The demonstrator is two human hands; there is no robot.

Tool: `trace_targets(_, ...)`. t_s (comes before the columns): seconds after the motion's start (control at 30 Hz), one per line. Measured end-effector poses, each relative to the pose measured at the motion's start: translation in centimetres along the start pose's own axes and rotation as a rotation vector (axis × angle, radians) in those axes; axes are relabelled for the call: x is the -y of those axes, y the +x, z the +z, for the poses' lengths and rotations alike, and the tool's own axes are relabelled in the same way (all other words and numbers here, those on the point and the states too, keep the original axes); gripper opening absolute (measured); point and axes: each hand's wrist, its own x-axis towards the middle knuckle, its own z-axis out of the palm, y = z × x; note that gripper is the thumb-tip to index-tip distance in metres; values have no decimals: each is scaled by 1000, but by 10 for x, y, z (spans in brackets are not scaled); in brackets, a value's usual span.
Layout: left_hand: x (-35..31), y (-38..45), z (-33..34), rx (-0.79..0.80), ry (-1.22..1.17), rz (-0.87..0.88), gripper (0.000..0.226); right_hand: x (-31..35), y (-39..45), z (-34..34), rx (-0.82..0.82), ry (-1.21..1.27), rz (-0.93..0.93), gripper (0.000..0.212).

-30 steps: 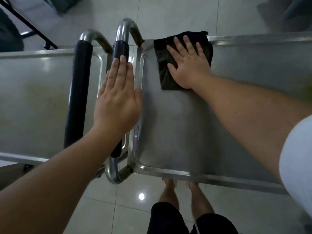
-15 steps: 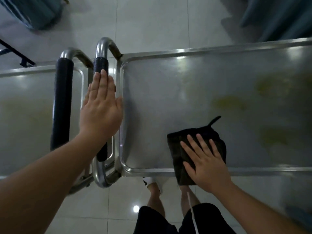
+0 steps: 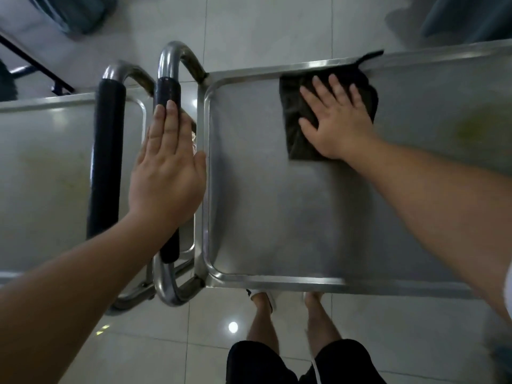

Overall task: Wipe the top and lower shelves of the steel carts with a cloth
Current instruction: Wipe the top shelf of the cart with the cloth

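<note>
Presently: right hand (image 3: 336, 126) flat, pressing soft black cloth (image 3: 297, 134) on slick steel top shelf (image 3: 277, 217); left hand (image 3: 167, 173) flat, fingers straight, steadying padded cart handle (image 3: 167, 92).

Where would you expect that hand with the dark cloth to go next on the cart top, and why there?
Probably to the right along the far rim. The right hand presses the cloth flat at the far edge of the top shelf, and yellowish smears show just right of it.
</note>
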Motion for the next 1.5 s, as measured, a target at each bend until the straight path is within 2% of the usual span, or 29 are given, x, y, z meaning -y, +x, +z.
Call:
trace_targets(0.13, 1, 0, 2, -5, 16, -2, 68, -1, 48, -15, -23, -14, 27, 77)
trace_targets(0.27, 2, 2, 2, -4, -3, -12, 70, 6, 27, -12, -7, 2, 55, 76)
trace_targets(0.4, 2, 2, 0, 14, -10, -8, 70, 10, -66, 10, 22, -17, -9, 76)
trace_targets(0.6, 1, 1, 3, -1, -18, 0, 71, 1, -268, 75, -5, -19, -60, 70)
trace_targets(0.67, 3, 1, 3, -2, -13, 3, 71, -9, -296, 83, 20, -25, -87, 69)
trace_targets(0.83, 9, 1, 7, 14, 22, 37, 76, -37, -251, 63, 23, -37, -92, 70)
trace_targets(0.93, 11, 1, 8, 19, 34, 47, 79, -61, -181, 35, -10, -31, -18, 72)
trace_targets(1.1, 10, 2, 9, 15, 88, 44, 86, -111, -41, -19, 36, 4, 74, 79)
trace_targets(1.2, 10, 2, 9, 5, 118, 44, 87, -125, 7, -37, 53, 3, 97, 82)
trace_targets(1.33, 7, 3, 8, -14, 74, 3, 81, -121, 1, -32, 25, 5, 116, 81)
trace_targets(1.5, 6, 3, 7, -19, 38, -17, 75, -105, -96, -2, 12, -4, 125, 76)
